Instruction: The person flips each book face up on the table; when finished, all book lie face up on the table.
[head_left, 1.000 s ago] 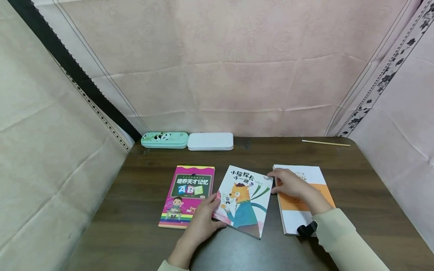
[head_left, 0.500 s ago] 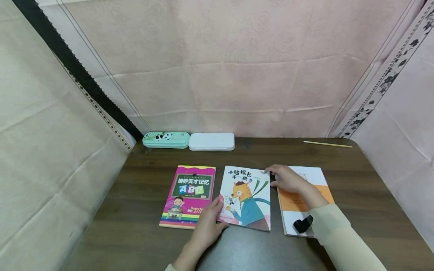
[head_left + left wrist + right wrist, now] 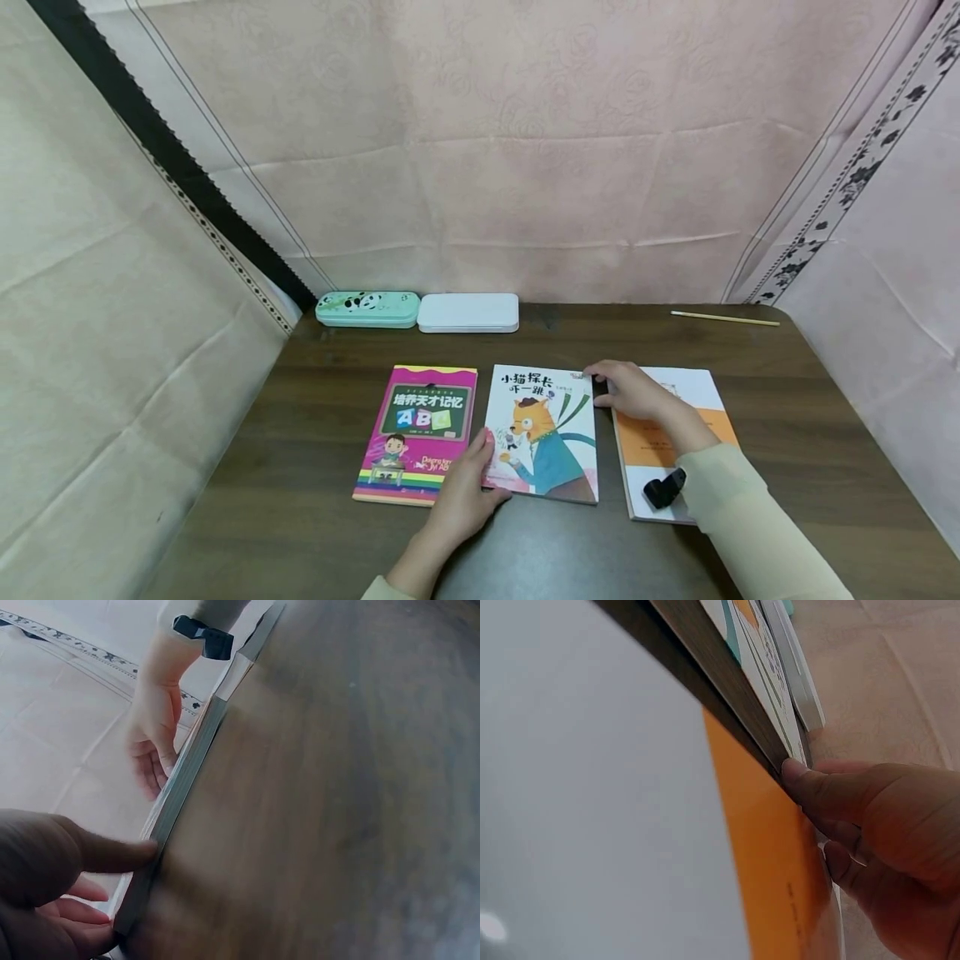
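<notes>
A picture book (image 3: 542, 442) with an orange cat in a blue coat lies between two other books on the table. My left hand (image 3: 461, 498) holds its lower left corner, thumb along the near edge and fingers at the left side. At the upper right corner, my right hand (image 3: 636, 392) pinches the cover's edge between thumb and fingers. To the left lies a pink book (image 3: 375, 454) with a green board on its cover. On the right, a white and orange book (image 3: 712, 425) sits partly hidden under my right hand and forearm.
A green panda pencil case (image 3: 367, 309) and a white case (image 3: 468, 313) stand end to end at the table's back edge. A thin pale stick (image 3: 725, 318) lies at the back right. Cloth hangs (image 3: 525, 167) behind and on both sides.
The picture book has turned from slanted to nearly straight, its lower edge swinging right and away from me. Both hands have stayed at its corners, the right moving slightly left.
</notes>
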Demonstrator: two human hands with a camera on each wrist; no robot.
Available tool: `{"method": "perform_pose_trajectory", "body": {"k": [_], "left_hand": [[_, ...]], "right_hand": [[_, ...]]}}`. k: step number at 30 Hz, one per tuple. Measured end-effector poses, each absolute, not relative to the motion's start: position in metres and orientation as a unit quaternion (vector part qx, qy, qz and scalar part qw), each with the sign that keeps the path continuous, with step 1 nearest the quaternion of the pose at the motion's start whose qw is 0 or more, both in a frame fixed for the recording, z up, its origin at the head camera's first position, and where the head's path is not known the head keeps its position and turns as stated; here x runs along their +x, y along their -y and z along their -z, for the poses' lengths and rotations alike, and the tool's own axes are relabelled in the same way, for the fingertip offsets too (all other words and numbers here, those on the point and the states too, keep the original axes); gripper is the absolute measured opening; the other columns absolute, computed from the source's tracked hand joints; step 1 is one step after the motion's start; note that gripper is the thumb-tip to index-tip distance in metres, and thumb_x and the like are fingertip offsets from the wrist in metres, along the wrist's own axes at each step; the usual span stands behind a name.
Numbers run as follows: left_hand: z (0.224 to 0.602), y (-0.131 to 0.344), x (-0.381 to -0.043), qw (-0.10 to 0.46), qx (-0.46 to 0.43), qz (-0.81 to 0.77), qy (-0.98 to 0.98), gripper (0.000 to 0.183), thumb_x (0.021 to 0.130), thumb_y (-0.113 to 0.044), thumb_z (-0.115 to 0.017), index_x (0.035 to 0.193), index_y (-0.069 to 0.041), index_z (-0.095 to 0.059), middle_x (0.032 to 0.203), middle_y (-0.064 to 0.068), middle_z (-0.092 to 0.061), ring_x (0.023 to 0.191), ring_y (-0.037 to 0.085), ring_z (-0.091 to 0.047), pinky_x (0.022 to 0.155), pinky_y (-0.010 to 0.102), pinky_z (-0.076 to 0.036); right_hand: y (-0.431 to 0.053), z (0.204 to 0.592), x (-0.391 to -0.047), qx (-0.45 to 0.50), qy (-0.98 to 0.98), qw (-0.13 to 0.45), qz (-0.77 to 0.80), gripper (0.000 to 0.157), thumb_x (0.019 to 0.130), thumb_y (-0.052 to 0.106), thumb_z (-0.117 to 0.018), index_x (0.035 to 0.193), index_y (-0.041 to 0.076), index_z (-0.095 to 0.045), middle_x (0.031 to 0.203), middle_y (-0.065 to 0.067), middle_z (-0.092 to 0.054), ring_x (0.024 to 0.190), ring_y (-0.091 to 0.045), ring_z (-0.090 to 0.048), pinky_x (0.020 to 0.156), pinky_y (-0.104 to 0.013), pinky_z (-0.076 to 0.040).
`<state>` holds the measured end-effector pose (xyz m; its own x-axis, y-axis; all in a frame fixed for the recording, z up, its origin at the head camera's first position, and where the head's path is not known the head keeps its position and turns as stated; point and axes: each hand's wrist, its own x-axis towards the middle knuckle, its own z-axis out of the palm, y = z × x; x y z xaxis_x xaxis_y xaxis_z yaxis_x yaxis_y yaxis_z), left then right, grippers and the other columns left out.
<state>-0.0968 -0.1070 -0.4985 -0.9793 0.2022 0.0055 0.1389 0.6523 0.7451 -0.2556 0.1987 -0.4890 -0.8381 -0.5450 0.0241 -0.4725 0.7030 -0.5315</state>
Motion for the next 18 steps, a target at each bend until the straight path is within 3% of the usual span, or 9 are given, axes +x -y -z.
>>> {"method": "perform_pose_trajectory", "body": {"k": [9,18], "left_hand": [[0.498,0.102,-0.098,0.052,0.098,-0.377,-0.92,0.087,0.086,-0.036,-0.082,0.156,-0.008,-0.039,0.165,0.015,-0.026,0.15,0.035,-0.025,0.116,0.058,-0.032],[0.494,0.091,-0.103,0.041,0.154,-0.375,-0.913,0.087,0.087,-0.038,-0.081,0.156,-0.007,-0.037,0.166,0.013,-0.025,0.151,0.034,-0.025,0.115,0.057,-0.033]], "right_hand": [[-0.209,0.486,-0.244,-0.231,-0.905,0.058,0.352,0.047,0.095,0.01,-0.072,0.14,0.006,-0.057,0.14,-0.017,-0.055,0.123,-0.038,-0.058,0.1,-0.057,-0.05],[-0.235,0.476,-0.231,-0.211,-0.906,0.034,0.365,0.045,0.099,0.013,-0.068,0.141,0.004,-0.055,0.135,-0.02,-0.058,0.123,-0.042,-0.056,0.102,-0.062,-0.046]]}}
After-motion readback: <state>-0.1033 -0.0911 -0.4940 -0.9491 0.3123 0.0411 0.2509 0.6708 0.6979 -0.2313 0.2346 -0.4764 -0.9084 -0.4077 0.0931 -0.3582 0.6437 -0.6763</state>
